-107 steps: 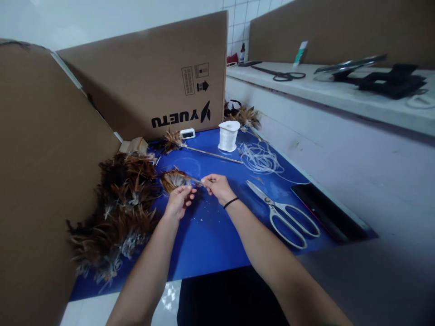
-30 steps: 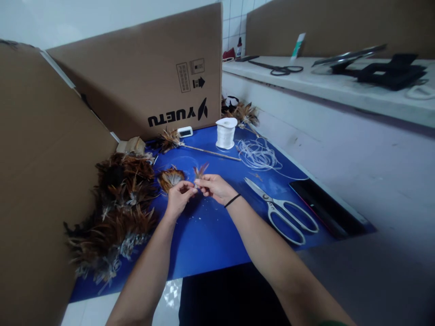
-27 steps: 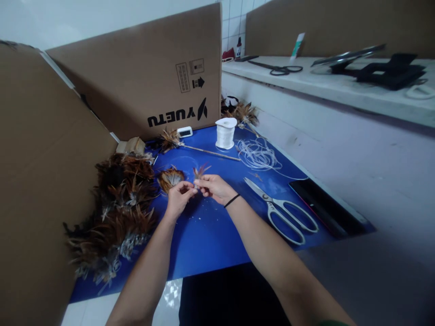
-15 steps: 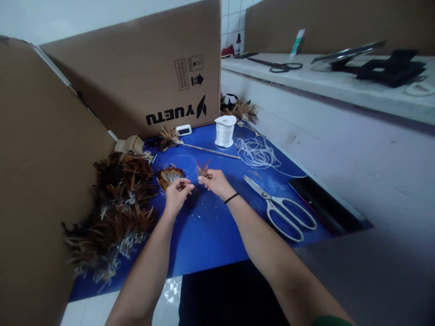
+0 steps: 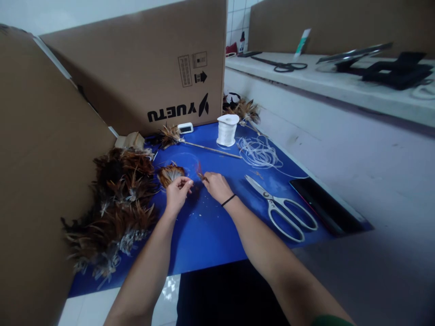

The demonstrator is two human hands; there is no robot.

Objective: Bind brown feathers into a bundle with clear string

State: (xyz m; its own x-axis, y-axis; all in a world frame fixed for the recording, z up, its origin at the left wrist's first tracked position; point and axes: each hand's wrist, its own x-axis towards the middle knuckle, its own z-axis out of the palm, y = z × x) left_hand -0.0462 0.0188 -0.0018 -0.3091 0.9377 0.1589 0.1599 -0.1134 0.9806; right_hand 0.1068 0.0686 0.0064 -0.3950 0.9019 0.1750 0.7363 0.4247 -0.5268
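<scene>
Near the middle of the blue table (image 5: 210, 244), my right hand (image 5: 216, 186) pinches a small reddish-brown feather piece (image 5: 200, 172) whose tips point up and away. My left hand (image 5: 178, 194) is closed, thumb against fingertips, and anything between them is too small to make out. Just beyond my left hand lies a brown and grey feather bundle (image 5: 169, 174). The two hands are apart. Large silver scissors (image 5: 272, 199) lie to the right of my right hand, with their blades slightly apart.
Feather bundles (image 5: 125, 199) are piled at the left. Farther back are a white spool (image 5: 227, 130), loose white cord (image 5: 260, 153) and a feather-topped stick (image 5: 212, 149). A black phone (image 5: 326, 203) lies at the right edge. Cardboard (image 5: 136, 68) stands behind; a white ledge (image 5: 326, 74) runs along the right.
My right hand has turned slightly, its fingers now curling more over the feather piece. My left hand stays nearly in place, its pinch a little tighter. The view has shifted slightly.
</scene>
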